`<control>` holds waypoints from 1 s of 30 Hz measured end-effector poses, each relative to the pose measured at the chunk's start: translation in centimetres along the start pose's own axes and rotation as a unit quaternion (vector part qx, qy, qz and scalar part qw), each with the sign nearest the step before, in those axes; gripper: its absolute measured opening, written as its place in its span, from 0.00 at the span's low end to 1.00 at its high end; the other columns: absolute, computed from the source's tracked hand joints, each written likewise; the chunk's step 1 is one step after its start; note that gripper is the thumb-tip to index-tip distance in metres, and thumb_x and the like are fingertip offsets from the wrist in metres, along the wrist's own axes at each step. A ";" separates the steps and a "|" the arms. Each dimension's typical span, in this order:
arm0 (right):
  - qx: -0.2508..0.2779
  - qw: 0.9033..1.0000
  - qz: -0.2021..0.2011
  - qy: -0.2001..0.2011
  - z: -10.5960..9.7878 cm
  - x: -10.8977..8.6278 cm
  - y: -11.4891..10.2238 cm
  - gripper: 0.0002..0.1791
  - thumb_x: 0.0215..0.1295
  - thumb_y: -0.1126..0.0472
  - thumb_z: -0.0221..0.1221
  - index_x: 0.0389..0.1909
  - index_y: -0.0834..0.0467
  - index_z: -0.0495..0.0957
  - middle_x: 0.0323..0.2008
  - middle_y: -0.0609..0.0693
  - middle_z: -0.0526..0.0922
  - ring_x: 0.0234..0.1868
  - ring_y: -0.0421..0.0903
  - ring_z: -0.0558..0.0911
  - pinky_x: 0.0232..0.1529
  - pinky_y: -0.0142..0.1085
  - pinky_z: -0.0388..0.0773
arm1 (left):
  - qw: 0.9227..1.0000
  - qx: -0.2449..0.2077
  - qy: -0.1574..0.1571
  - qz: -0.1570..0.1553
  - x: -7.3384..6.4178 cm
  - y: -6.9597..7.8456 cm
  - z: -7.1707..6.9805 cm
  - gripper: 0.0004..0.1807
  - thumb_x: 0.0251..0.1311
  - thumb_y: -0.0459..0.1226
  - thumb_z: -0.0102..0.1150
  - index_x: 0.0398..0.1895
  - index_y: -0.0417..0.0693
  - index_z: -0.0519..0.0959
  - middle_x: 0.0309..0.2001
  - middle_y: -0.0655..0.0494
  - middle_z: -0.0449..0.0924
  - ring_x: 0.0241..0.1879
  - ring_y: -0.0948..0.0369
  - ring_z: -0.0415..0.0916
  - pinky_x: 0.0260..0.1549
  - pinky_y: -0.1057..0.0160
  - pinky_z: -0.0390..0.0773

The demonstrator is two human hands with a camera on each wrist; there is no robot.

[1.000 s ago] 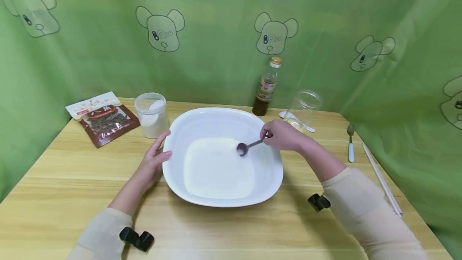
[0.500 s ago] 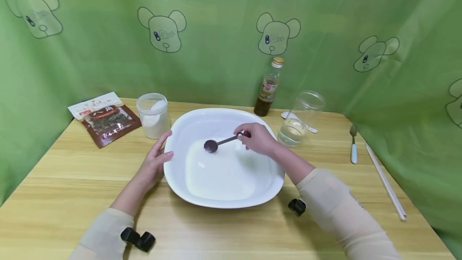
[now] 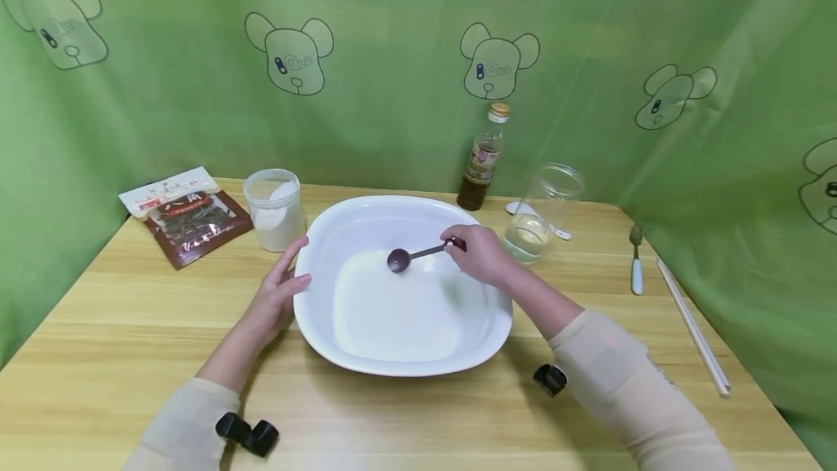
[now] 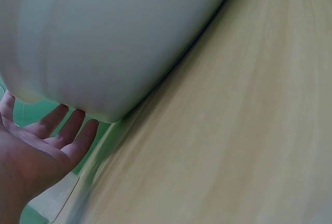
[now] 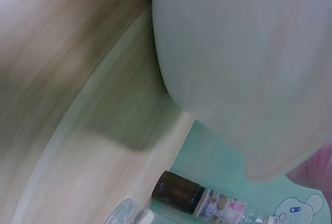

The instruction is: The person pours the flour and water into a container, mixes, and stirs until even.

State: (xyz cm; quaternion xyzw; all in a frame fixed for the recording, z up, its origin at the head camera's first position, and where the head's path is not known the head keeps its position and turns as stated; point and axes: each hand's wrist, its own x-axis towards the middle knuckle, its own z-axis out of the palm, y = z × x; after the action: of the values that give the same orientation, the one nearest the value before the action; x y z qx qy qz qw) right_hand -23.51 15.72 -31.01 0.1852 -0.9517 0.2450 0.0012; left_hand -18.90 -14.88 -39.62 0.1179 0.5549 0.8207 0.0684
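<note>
A white basin stands mid-table. My left hand steadies its left side, with fingertips on the wall and rim; in the left wrist view the fingers reach fairly straight to the basin's outside. My right hand reaches over the right rim and pinches the handle end of a dark measuring spoon. The spoon's bowl points left, low inside the basin; whether it touches the bottom I cannot tell. In the right wrist view the basin wall hides most of this hand.
Behind left are a brown-and-white spice packet and a jar of white powder. A brown sauce bottle, a clear jar with some liquid and a white spoon stand behind right. A fork and white chopsticks lie far right.
My right hand has swept the measuring spoon leftward across the basin, then slightly back to the right. The left hand has stayed on the basin's side.
</note>
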 end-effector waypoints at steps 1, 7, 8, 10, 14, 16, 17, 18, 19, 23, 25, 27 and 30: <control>0.001 1.000 0.003 0.001 -0.1 0.0 0.1 0.12 0.56 0.68 0.51 0.41 0.65 0.76 0.15 0.48 0.72 0.15 0.41 0.71 0.16 0.32 0.69 | 1.000 0.000 0.000 0.000 0.0 0.0 0.0 0.34 0.52 0.30 0.44 0.65 0.50 0.50 0.53 0.37 0.58 0.44 0.54 0.70 0.40 0.58 0.74; 0.066 0.997 0.038 -0.007 0.2 0.6 0.2 0.13 0.56 0.68 0.51 0.42 0.67 0.75 0.17 0.54 0.75 0.15 0.42 0.72 0.14 0.32 0.68 | 1.000 0.002 -0.001 0.000 0.0 0.0 0.0 0.34 0.53 0.30 0.44 0.65 0.51 0.50 0.53 0.38 0.58 0.45 0.53 0.69 0.42 0.55 0.73; 0.090 0.995 0.045 -0.010 0.5 0.8 0.2 0.13 0.56 0.69 0.51 0.42 0.67 0.75 0.18 0.56 0.76 0.14 0.42 0.73 0.13 0.31 0.68 | 1.000 0.003 -0.001 0.000 0.0 0.0 0.0 0.34 0.53 0.30 0.44 0.65 0.51 0.50 0.53 0.38 0.58 0.45 0.54 0.69 0.41 0.56 0.73; 0.139 0.988 0.059 -0.022 1.1 1.3 0.1 0.14 0.55 0.69 0.51 0.43 0.67 0.74 0.20 0.59 0.76 0.14 0.42 0.72 0.13 0.30 0.67 | 1.000 0.002 0.000 0.000 0.0 0.0 0.0 0.34 0.53 0.29 0.44 0.65 0.51 0.50 0.53 0.38 0.58 0.44 0.54 0.69 0.41 0.56 0.73; 0.197 0.977 0.070 -0.049 2.1 1.8 -0.6 0.13 0.55 0.69 0.52 0.42 0.67 0.75 0.20 0.60 0.77 0.14 0.43 0.72 0.12 0.30 0.67 | 1.000 0.006 -0.002 -0.004 0.0 -0.1 0.1 0.35 0.53 0.29 0.44 0.65 0.50 0.49 0.54 0.34 0.56 0.45 0.53 0.69 0.41 0.57 0.73; 0.184 0.979 0.056 -0.059 2.4 1.9 -1.2 0.13 0.55 0.69 0.52 0.42 0.66 0.75 0.20 0.59 0.76 0.15 0.44 0.73 0.13 0.30 0.67 | 1.000 0.010 -0.002 -0.005 0.0 -0.1 0.2 0.35 0.52 0.30 0.44 0.65 0.49 0.48 0.55 0.33 0.55 0.46 0.52 0.68 0.41 0.56 0.73; 0.171 0.982 0.043 -0.063 2.5 1.9 -1.5 0.12 0.55 0.69 0.52 0.41 0.65 0.76 0.19 0.58 0.76 0.16 0.46 0.74 0.13 0.30 0.67 | 1.000 0.012 -0.002 -0.006 0.0 -0.1 0.2 0.35 0.52 0.30 0.44 0.65 0.49 0.48 0.56 0.33 0.54 0.46 0.51 0.68 0.41 0.56 0.73; 0.157 0.985 0.032 -0.065 2.5 1.8 -1.9 0.12 0.55 0.69 0.52 0.40 0.64 0.76 0.19 0.57 0.76 0.17 0.48 0.75 0.14 0.30 0.66 | 1.000 0.012 -0.002 -0.006 0.0 0.0 0.2 0.35 0.52 0.30 0.44 0.65 0.50 0.48 0.56 0.33 0.54 0.46 0.51 0.68 0.41 0.56 0.73; 0.142 0.987 0.021 -0.066 2.5 1.7 -2.2 0.11 0.56 0.69 0.52 0.40 0.63 0.76 0.18 0.56 0.76 0.18 0.50 0.76 0.14 0.30 0.67 | 1.000 0.012 -0.002 -0.007 0.1 0.0 0.2 0.35 0.52 0.30 0.45 0.65 0.50 0.48 0.56 0.32 0.54 0.47 0.50 0.67 0.42 0.55 0.73; 0.102 0.993 -0.014 -0.063 2.5 1.4 -3.1 0.10 0.56 0.68 0.52 0.38 0.61 0.78 0.15 0.50 0.73 0.19 0.51 0.76 0.16 0.31 0.68 | 1.000 0.011 -0.003 -0.006 0.1 0.1 0.1 0.35 0.52 0.30 0.44 0.65 0.50 0.48 0.57 0.31 0.53 0.47 0.50 0.68 0.42 0.55 0.72; 0.080 0.995 -0.031 -0.056 2.5 1.2 -3.3 0.09 0.57 0.68 0.52 0.37 0.61 0.78 0.14 0.48 0.72 0.18 0.47 0.74 0.17 0.31 0.68 | 1.000 0.009 -0.002 -0.006 0.1 0.2 0.1 0.35 0.52 0.30 0.44 0.65 0.51 0.49 0.57 0.31 0.53 0.46 0.51 0.68 0.41 0.56 0.73; 0.046 0.997 -0.053 -0.045 2.5 1.1 -3.3 0.09 0.57 0.68 0.52 0.37 0.61 0.77 0.15 0.47 0.72 0.18 0.43 0.71 0.19 0.30 0.68 | 1.000 0.008 0.001 -0.005 0.0 0.2 0.0 0.34 0.52 0.30 0.44 0.65 0.50 0.49 0.56 0.31 0.53 0.45 0.52 0.69 0.41 0.56 0.73; -0.016 0.996 -0.086 -0.026 2.5 1.0 -3.2 0.09 0.56 0.68 0.52 0.37 0.62 0.77 0.19 0.46 0.74 0.20 0.40 0.68 0.22 0.30 0.68 | 1.000 0.007 0.003 -0.006 0.0 0.2 0.0 0.35 0.52 0.30 0.44 0.65 0.50 0.50 0.56 0.31 0.54 0.45 0.52 0.69 0.41 0.55 0.73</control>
State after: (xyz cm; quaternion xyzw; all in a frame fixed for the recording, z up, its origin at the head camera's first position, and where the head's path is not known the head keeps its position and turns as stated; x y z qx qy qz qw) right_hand -23.04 11.58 -31.62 0.2728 -0.9356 0.2240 0.0007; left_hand -18.85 -14.97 -39.47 0.1122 0.5612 0.8170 0.0705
